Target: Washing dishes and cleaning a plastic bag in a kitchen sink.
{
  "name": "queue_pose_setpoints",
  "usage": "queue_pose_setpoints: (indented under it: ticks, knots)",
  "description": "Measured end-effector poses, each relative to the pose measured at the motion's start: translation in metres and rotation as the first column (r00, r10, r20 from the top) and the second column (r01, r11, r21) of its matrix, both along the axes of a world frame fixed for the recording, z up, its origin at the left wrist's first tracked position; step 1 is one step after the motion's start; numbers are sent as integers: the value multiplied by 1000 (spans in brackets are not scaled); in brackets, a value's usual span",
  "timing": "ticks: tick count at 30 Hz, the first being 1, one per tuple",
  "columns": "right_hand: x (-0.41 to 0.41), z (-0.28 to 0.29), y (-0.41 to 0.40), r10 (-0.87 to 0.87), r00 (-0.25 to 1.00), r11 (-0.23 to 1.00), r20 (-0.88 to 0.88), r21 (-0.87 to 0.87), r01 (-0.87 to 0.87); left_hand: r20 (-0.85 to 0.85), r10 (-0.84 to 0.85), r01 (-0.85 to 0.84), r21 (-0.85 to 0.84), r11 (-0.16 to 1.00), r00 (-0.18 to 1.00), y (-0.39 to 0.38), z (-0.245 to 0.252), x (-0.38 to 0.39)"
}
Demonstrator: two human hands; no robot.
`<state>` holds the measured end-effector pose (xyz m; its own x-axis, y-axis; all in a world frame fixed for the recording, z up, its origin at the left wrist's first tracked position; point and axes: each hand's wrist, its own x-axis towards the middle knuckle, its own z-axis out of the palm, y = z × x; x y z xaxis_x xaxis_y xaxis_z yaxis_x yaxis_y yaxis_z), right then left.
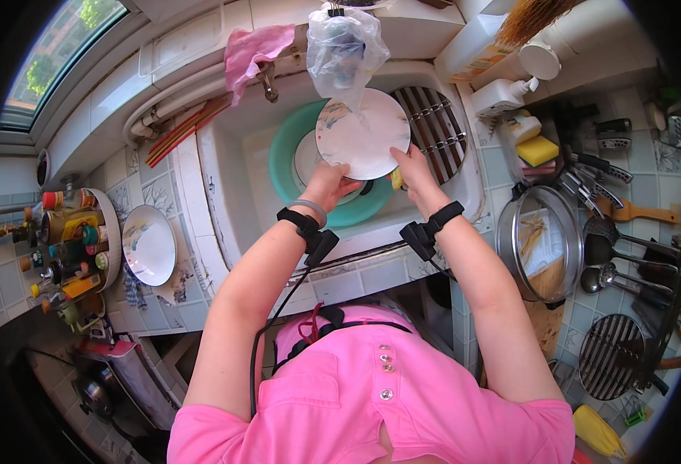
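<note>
Both my hands hold a white plate [364,136] with a painted rim, raised over the sink. My left hand [330,184] grips its lower left edge. On the lower right edge, my right hand [416,171] has its thumb on top, with a yellow cloth or sponge [397,178] showing by the fingers. Beneath the plate sits a green plastic basin [282,174]. Another white dish [305,159] is partly visible inside it, mostly covered by the held plate. The white sink [241,174] surrounds the basin.
A slatted round rack [442,124] lies at the sink's right. A plastic bag [346,52] hangs above, beside a tap [268,84] with a pink cloth [253,52]. Another plate [150,245] rests on the left counter near seasoning bottles [73,226]. A steel pot [540,243] stands right.
</note>
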<state>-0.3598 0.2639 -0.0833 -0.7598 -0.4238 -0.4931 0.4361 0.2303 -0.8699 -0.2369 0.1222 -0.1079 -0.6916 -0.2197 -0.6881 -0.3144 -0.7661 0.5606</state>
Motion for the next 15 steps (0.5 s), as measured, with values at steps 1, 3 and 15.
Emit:
queue_pose_setpoints:
  ticks: [1,3,15]
  knots:
    - [0,0,2,-19,997,1000,79,-1,19,2,0,0,0,1000,1000,0,4,2]
    - [-7,0,9,33,991,996,131,72,-43,-52,-51,50,-12,999,997,0,14,6]
    - [3,-25,10,305,886,917,351,145,-372,222,-239,321,-512,797,945,-44,67,51]
